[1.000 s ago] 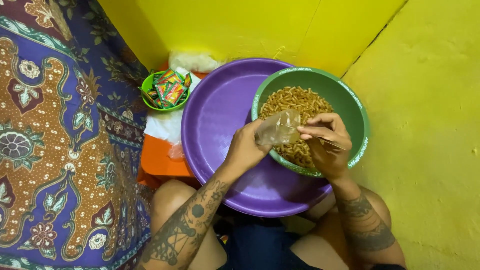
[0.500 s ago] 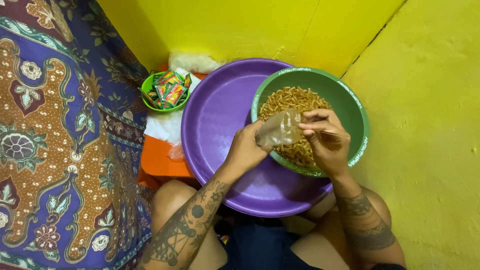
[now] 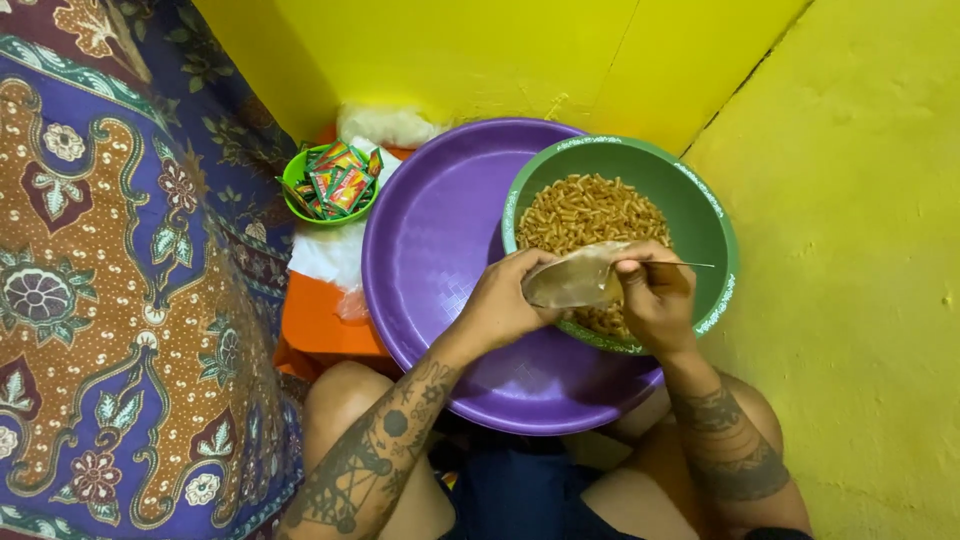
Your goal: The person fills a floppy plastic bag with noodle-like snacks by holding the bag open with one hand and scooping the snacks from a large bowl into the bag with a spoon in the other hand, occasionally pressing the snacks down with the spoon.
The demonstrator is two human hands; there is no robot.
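Note:
My left hand [image 3: 503,303] pinches one side of a small clear plastic bag [image 3: 575,282], held open over the near rim of a green bowl [image 3: 712,220]. The bowl holds several short orange-brown snack sticks [image 3: 590,212]. My right hand [image 3: 655,297] grips the bag's other edge together with a thin metal spoon handle [image 3: 690,265] that points right across the bowl. The green bowl sits inside a large purple basin [image 3: 430,250] resting on my lap.
A small green cup [image 3: 297,178] filled with several colourful sachets stands left of the basin on an orange surface [image 3: 320,320]. White plastic [image 3: 330,255] lies beside it. A patterned batik cloth [image 3: 110,300] covers the left. Yellow walls [image 3: 860,250] close in behind and on the right.
The bag has tilted from upright to lying flatter between my hands. My right hand has shifted slightly toward me, and the spoon handle now shows over the bowl.

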